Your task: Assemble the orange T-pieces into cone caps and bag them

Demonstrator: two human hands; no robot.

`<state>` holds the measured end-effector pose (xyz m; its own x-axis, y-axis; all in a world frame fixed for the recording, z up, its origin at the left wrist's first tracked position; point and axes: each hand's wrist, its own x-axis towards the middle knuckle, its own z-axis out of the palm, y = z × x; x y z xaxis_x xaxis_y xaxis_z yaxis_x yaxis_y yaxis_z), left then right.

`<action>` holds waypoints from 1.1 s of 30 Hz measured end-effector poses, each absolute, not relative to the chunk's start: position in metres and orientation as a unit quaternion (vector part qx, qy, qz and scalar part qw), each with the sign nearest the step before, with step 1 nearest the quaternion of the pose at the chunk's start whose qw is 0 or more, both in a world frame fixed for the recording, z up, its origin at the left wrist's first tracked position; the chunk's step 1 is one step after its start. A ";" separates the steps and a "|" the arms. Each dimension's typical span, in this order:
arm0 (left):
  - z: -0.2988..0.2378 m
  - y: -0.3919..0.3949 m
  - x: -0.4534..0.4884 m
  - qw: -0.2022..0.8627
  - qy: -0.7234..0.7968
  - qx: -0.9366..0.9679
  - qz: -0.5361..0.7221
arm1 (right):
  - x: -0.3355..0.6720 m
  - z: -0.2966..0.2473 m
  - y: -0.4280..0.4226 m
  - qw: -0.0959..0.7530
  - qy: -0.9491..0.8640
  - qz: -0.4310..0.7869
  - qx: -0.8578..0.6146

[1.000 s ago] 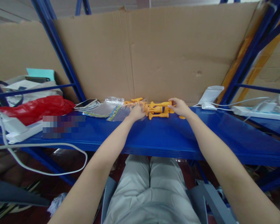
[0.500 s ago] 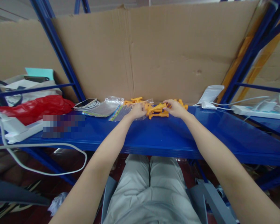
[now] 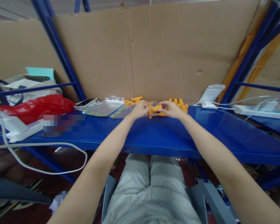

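Two hands met over one orange piece (image 3: 156, 108) near the back of the blue shelf (image 3: 168, 133). The left hand (image 3: 140, 109) was curled, fingers bent in on the piece's left end. The right hand (image 3: 171, 109) pinched the other end between thumb and forefingers. Neither hand was open, and the piece was held just off the shelf surface between them. Gripping both ends probably steadied a small, slippery part and let the fingers work on it close together. More orange parts (image 3: 180, 104) lay heaped just beside the right hand, within easy reach, and a few others (image 3: 134, 100) sat behind the left hand. Clear plastic bags (image 3: 107, 109) lay flat just left of the left hand, one edge touching or under it; which, I could not tell. Farther left were a phone (image 3: 85, 102) on a coiled cable and a red bag (image 3: 35, 109). Well apart on the right sat a white pouch (image 3: 212, 92) and a power strip (image 3: 256, 112). A cardboard sheet (image 3: 154, 56) backed the shelf, likely stopping loose parts from sliding off the rear.
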<state>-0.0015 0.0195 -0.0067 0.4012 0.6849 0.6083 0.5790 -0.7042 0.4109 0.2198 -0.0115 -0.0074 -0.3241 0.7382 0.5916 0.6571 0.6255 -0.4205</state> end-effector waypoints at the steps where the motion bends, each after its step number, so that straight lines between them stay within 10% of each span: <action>1: -0.007 0.019 0.000 0.073 0.376 0.834 0.399 | 0.217 -0.009 -0.011 0.392 -0.814 0.056 -0.425; 33: -0.008 0.004 0.015 0.133 0.356 0.843 0.381 | 0.188 -0.016 -0.010 0.295 -0.847 0.179 -0.405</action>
